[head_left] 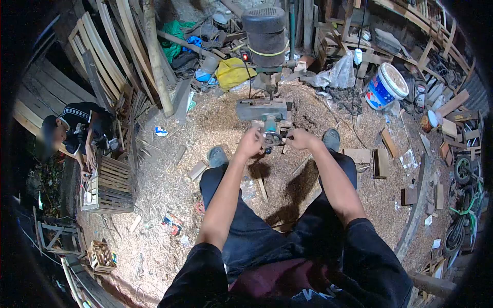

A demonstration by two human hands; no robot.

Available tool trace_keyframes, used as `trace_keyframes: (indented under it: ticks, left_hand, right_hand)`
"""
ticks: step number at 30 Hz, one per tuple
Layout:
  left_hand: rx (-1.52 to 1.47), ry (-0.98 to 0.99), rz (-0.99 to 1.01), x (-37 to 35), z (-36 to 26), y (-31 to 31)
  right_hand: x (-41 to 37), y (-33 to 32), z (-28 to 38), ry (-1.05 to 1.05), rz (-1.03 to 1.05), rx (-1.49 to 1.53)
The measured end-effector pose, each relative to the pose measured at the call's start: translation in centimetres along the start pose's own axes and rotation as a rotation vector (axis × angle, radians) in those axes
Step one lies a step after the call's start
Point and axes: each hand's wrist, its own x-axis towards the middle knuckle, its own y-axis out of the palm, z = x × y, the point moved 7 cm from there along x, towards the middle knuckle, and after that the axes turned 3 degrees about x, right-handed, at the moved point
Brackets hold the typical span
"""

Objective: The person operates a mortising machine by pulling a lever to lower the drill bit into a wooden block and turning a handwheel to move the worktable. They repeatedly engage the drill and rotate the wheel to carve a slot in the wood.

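Note:
A machine with a dark cylindrical motor point(263, 38) stands ahead of me, with a grey metal vise point(263, 110) below its spindle. At the near side of the vise is a round handwheel point(272, 138) with a dark knob. My left hand point(250, 143) is closed at the wheel's left side. On the right side, my right hand point(300, 139) has its fingers wrapped round a dark handle of the wheel. Both arms reach forward over my knees.
Wood shavings point(215, 113) cover the ground. At the left another person point(82, 128) bends over a slatted wooden crate point(114, 185). A white and blue bucket point(385, 87) stands right of the machine. Wood blocks point(380, 163) and a small bicycle point(465, 210) are at the right.

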Motion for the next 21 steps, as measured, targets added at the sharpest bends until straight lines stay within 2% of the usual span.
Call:
trace_keyframes:
  ticks: [1, 2, 5, 7, 8, 12, 15, 16, 19, 21]
  left_hand:
    - [0.036, 0.09, -0.074, 0.4, -1.3, -1.4]
    - [0.234, 0.202, -0.199, 1.6, -1.0, -2.3]
    - [0.434, 0.086, -0.335, 4.1, -7.1, -7.0]
    - [0.474, 0.13, -0.372, 7.5, -9.6, -8.8]
    - [0.494, 0.151, -0.391, 9.1, -10.3, -9.4]
    - [0.621, 0.086, -0.428, 13.8, -10.6, -10.5]
    - [0.721, -0.041, -0.285, 16.0, -9.0, -9.6]
    - [0.668, -0.03, -0.292, 16.0, -8.5, -9.3]
    - [0.685, -0.285, 0.203, 17.4, -0.4, -4.5]
    - [0.632, -0.204, 0.052, 15.7, 2.7, -1.8]
  right_hand:
    - [0.1, -0.2, 0.2, 0.0, 0.006, -0.007]
    - [0.0, -0.6, 0.9, 0.001, 0.012, -0.012]
    - [0.7, -0.5, 1.7, 0.009, 0.043, -0.048]
    - [1.9, 1.0, 0.7, 0.063, 0.103, -0.061]
    - [1.9, 0.8, 1.3, 0.018, 0.123, -0.06]
    - [2.9, 0.4, 1.8, 0.008, -0.005, 0.008]
    - [3.4, -0.3, 1.5, 0.018, 0.001, 0.079]
    - [3.3, -0.6, 1.6, 0.028, -0.006, 0.074]
    - [3.9, -0.1, 0.6, 0.037, -0.009, 0.086]
    - [4.3, -0.5, 0.3, 0.054, -0.014, 0.09]
